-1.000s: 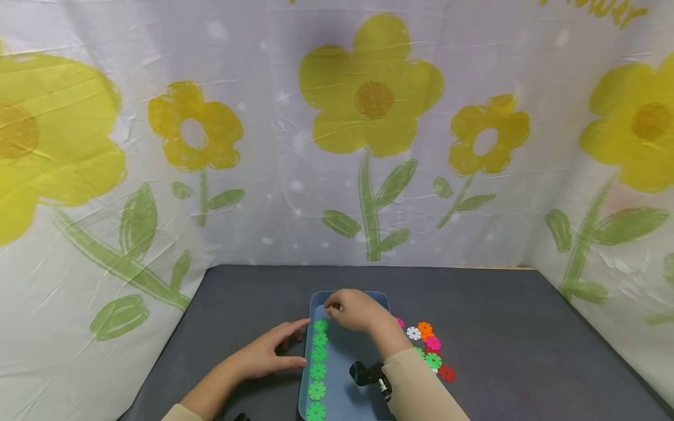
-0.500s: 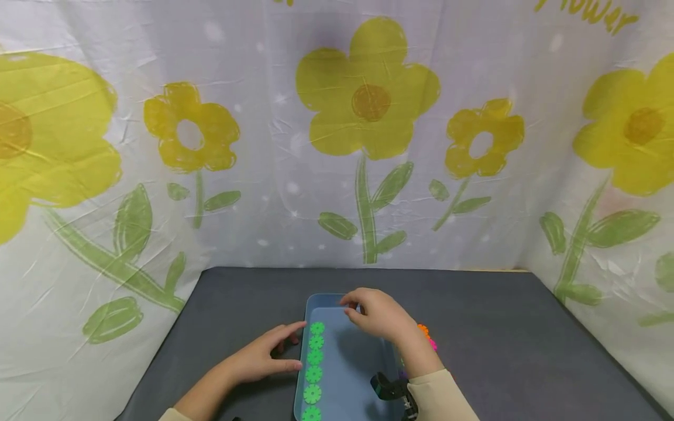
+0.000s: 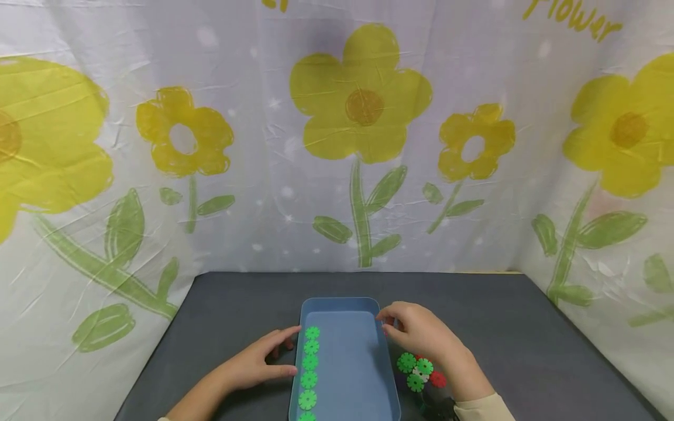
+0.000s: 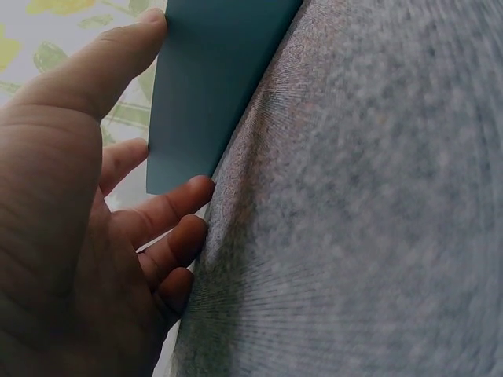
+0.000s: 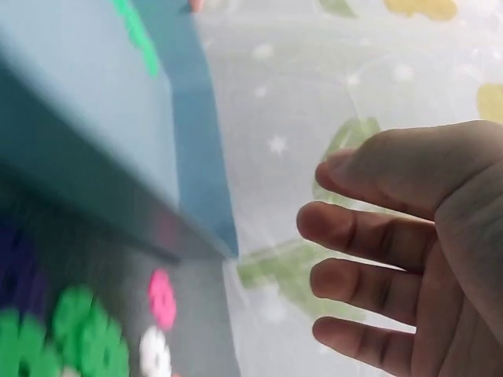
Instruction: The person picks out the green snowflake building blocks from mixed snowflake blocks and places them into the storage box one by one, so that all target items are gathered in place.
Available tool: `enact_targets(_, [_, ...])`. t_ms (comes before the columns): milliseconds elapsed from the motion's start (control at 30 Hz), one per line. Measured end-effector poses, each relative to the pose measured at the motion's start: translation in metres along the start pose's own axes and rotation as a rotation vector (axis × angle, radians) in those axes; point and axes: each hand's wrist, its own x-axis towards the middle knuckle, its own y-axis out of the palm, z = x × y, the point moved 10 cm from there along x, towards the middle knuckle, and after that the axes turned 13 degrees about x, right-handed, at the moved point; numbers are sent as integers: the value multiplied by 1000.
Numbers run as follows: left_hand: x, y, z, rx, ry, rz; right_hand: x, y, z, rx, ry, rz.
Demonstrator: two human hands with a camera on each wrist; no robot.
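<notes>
A blue tray (image 3: 353, 356) lies on the table, with a column of several green flower-shaped plastic discs (image 3: 309, 380) along its left side. My left hand (image 3: 258, 361) is at the tray's left edge, thumb and fingers spread. In the left wrist view its fingertips touch the tray's outer wall (image 4: 208, 94). Over the tray's right edge hovers my right hand (image 3: 421, 328), its fingers relaxed and holding nothing. Below it, a loose pile shows green discs (image 3: 406, 362), a white disc (image 3: 421, 374) and a red disc (image 3: 437, 379). In the right wrist view, a pink disc (image 5: 163, 298) lies near the tray.
A dark cloth covers the table (image 3: 253, 295). Behind it hangs a pale curtain (image 3: 274, 193) printed with yellow flowers. A dark purple disc (image 5: 20, 267) is beside the green ones in the right wrist view. Part of the pile is hidden under my right forearm.
My right hand has moved right, from over the far left of the tray to its right edge. The left hand stays at the tray's left side. The head view has shifted slightly.
</notes>
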Motion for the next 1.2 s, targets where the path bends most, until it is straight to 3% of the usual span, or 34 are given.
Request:
enact_targets(167, [1,0,-3,-14,11,0,-18,5,-23,-26,54,90])
enact_targets(333, [0,0,0,-24,31,1,-36,17,-48,35,168,175])
enact_targets(533, [0,0,2,-37,13,10,-47,24,-67,21,252,155])
enact_targets(700, [1,3,-2,-59,53,31,-50,23,-77,26,307,141])
enact_targets(1067, [5,4,0,-102,32,38,-53,23,-82,43,210,151])
enact_targets(1200, [2,1,2,-88,40,28,-50,14,-83,17,182,128])
